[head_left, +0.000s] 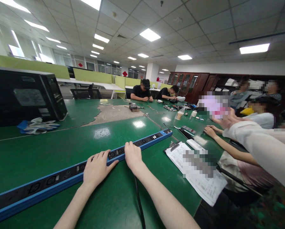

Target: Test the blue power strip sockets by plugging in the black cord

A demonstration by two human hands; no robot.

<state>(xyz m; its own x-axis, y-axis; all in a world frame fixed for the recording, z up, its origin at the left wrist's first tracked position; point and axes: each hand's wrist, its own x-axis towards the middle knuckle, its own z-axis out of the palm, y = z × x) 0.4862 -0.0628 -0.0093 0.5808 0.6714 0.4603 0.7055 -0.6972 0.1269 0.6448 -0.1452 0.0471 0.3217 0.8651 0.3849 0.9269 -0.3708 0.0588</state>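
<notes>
A long blue power strip [68, 174] with black sockets along its top lies slantwise across the green table, from lower left to the centre. My left hand [97, 167] grips it near the middle, fingers over the top and thumb along the near side. Just to the right, my right hand [133, 156] is closed over the strip's sockets. A black power cord [139, 200] runs down from beneath this hand toward the table's near edge; its plug end is hidden by the hand.
A clipboard with papers [194, 171] lies to the right. White-and-blue gloves [38, 125] and a black computer case [25, 97] are on the left. A co-worker's sleeved arm [259, 143] reaches in from the right. Other people sit around the green table [68, 143], with parts at its far side.
</notes>
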